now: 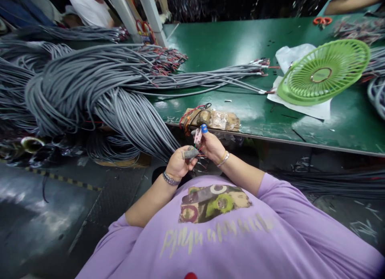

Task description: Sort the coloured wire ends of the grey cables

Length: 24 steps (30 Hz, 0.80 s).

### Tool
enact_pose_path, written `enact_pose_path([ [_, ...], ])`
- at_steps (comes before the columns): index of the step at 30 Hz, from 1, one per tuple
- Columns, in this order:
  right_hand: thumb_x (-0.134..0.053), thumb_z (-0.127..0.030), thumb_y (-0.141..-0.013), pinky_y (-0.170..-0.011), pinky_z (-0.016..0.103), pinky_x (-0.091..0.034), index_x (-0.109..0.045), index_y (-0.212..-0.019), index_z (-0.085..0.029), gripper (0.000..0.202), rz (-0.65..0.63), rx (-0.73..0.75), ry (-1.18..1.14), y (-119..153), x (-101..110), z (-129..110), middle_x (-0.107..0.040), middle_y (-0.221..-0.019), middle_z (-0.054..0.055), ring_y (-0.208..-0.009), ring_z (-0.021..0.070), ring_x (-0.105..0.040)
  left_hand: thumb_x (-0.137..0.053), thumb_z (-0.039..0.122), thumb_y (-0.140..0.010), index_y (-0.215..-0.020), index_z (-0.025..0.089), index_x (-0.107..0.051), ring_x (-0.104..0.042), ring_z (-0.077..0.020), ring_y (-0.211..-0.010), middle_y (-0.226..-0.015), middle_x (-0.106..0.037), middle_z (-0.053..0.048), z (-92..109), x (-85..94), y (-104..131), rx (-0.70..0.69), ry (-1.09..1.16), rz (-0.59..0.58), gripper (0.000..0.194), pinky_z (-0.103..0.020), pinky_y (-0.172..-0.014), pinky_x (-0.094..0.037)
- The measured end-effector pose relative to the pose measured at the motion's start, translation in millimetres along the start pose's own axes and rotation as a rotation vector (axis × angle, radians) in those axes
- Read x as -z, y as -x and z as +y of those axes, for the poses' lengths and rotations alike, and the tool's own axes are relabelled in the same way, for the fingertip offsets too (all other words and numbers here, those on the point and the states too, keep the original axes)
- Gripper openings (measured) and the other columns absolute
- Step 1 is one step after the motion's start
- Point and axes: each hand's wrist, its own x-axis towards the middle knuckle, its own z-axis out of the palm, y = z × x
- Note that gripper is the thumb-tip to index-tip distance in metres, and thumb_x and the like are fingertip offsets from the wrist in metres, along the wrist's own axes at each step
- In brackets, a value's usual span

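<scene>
My left hand, with a grey cover on its thumb and a metal watch band at the wrist, pinches thin coloured wire ends. Close beside it, my right hand is closed on a small pale pink piece, whose exact kind I cannot make out. A blue cover wraps the right thumb. Both hands are just off the table's front edge, above my lap. A thick bundle of grey cables runs down from the left towards my left hand; whether the pinched wires belong to it is hidden.
On the green table lie more grey cables with stripped ends. A taped block sits at the front edge. To the right are a green fan and orange-handled scissors. Other people are across the table.
</scene>
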Motion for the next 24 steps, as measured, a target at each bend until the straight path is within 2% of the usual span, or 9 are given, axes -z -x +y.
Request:
enact_pose_path([
  [4, -0.067, -0.075, -0.065, -0.054, 0.024, -0.037, -0.064, -0.076, -0.015, 0.061, -0.001, 0.013, -0.011, 0, -1, 2, -0.054, -0.06, -0.002, -0.053, 0.0084, -0.043, -0.081, 0.038, -0.05, -0.057, 0.015, -0.061, -0.037, -0.0048, -0.026, -0.037, -0.052, 0.002, -1, 0.0, -2, 0.009, -0.008, 0.003, 0.032, -0.015, -0.027, -0.023],
  [10, -0.052, -0.082, -0.072, -0.052, 0.023, -0.037, -0.064, -0.082, -0.017, 0.067, -0.099, -0.087, 0.004, 4, 9, 1, -0.056, -0.066, 0.0, -0.053, 0.0093, -0.043, -0.082, 0.039, -0.052, -0.058, 0.016, -0.058, -0.038, -0.0055, -0.026, -0.038, -0.052, 0.002, -6, 3.6, 1, -0.013, -0.008, 0.02, 0.034, -0.015, -0.027, -0.023],
  [16, -0.053, -0.076, -0.077, -0.054, 0.023, -0.042, -0.065, -0.087, -0.018, 0.06, -0.224, -0.185, 0.016, 13, 17, -4, -0.061, -0.076, 0.003, -0.058, 0.0101, -0.049, -0.079, 0.038, -0.06, -0.059, 0.016, -0.056, -0.043, -0.006, -0.029, -0.044, -0.057, 0.001, -13, -0.4, 17, -0.155, 0.008, 0.089, 0.032, -0.016, -0.03, -0.029],
  [21, -0.072, -0.056, -0.071, -0.051, 0.021, -0.037, -0.063, -0.084, -0.017, 0.042, -0.128, -0.046, 0.07, 13, 15, -2, -0.06, -0.074, 0.0, -0.056, 0.0077, -0.043, -0.077, 0.036, -0.066, -0.064, 0.016, -0.059, -0.046, -0.0057, -0.032, -0.048, -0.059, 0.002, -18, -11.4, 23, -0.248, 0.022, 0.176, 0.027, -0.016, -0.032, -0.032],
  [24, -0.071, -0.06, -0.07, -0.05, 0.021, -0.034, -0.061, -0.077, -0.017, 0.045, -0.064, 0.079, 0.138, 12, 16, 2, -0.06, -0.07, 0.0, -0.054, 0.007, -0.042, -0.076, 0.036, -0.066, -0.067, 0.016, -0.059, -0.047, -0.0056, -0.033, -0.049, -0.059, 0.003, -18, -13.1, 19, -0.25, 0.058, 0.207, 0.027, -0.016, -0.032, -0.032],
])
